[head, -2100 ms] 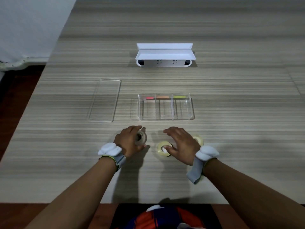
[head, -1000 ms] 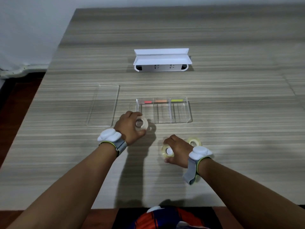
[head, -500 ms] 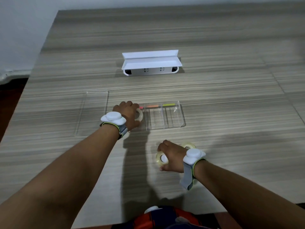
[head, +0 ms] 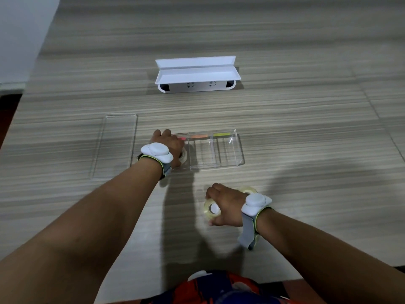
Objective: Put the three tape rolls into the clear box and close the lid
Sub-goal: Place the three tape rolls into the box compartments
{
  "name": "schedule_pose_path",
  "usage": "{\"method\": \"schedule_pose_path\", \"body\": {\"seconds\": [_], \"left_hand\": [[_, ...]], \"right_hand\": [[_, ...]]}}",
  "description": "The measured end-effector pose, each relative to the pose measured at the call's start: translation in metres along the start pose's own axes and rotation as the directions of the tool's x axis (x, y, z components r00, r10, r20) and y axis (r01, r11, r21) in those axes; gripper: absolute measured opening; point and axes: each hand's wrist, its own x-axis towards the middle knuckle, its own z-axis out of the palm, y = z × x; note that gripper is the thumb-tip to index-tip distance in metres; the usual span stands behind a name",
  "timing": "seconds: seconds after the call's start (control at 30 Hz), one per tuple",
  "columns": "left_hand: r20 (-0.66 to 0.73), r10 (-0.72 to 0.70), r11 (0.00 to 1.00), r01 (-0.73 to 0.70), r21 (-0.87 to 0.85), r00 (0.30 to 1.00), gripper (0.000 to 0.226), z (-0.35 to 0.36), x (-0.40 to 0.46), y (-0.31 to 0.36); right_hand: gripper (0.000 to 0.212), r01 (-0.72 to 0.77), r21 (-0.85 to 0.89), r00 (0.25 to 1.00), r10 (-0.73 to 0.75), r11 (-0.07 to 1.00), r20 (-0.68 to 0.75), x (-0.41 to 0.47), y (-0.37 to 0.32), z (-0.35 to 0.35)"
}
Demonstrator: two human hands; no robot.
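The clear box (head: 228, 150) stands mid-table with three compartments marked by pink, orange and green strips. My left hand (head: 169, 145) is over its left compartment, shut on the first tape roll (head: 183, 155), which sits low inside that compartment. Nearer to me, my right hand (head: 225, 207) grips a second tape roll (head: 211, 209) held on edge just above the table. A third tape roll (head: 248, 190) lies flat on the table behind my right hand, mostly hidden by it. The clear lid (head: 116, 145) lies flat to the left of the box.
A white open case (head: 196, 76) with sockets stands farther back on the striped wooden table (head: 306, 128). The table's left edge and a white wall are at the far left. My near edge runs along the bottom.
My left hand carried its tape roll forward from the table and down into the box's left compartment. My right hand picked up the middle roll and holds it on edge.
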Motion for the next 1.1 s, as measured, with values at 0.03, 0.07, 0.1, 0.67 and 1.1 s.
{"method": "schedule_pose_path", "body": {"seconds": [0.03,0.07,0.1,0.67,1.1], "left_hand": [[0.01,-0.003,1.0,0.003,-0.006,1.0,0.05,0.0,0.001,0.0],[0.022,-0.007,1.0,0.008,-0.017,1.0,0.048,0.0,0.002,0.0],[0.036,-0.011,0.999,0.012,-0.03,0.999,0.046,0.001,0.002,0.0],[-0.141,-0.082,0.982,0.056,-0.182,0.987,0.058,-0.012,-0.019,-0.012],[-0.153,-0.415,0.767,0.254,-0.589,0.897,0.105,0.028,-0.061,-0.004]], "right_hand": [[0.067,0.001,-0.002,1.0,-0.001,1.0,-0.003,0.0,0.0,0.0],[0.067,0.002,-0.006,1.0,-0.002,1.0,-0.006,0.0,0.0,0.0],[0.067,0.004,-0.009,1.0,-0.004,1.0,-0.008,0.0,0.0,0.0],[0.065,-0.008,0.001,1.0,0.008,1.0,0.002,0.0,0.0,0.001],[0.066,-0.02,-0.025,1.0,0.021,0.999,0.019,0.001,-0.001,0.002]]}}
